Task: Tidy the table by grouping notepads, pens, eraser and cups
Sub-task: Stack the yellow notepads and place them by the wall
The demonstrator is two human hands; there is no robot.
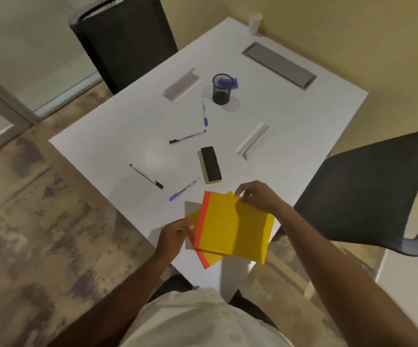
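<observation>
Two yellow notepads with red spines lie overlapped at the near corner of the white table. My right hand pinches the far corner of the upper notepad. My left hand grips the left edge of the lower notepad, which peeks out beneath. A black eraser with a yellow base lies just beyond. Two black pens and two purple pens are scattered mid-table. A black mesh cup holds something purple. A white paper cup stands at the far corner.
Two folded white name-card holders lie on the table, and a grey cable hatch is set in its far right side. One black chair stands at the far side, another black chair at the right.
</observation>
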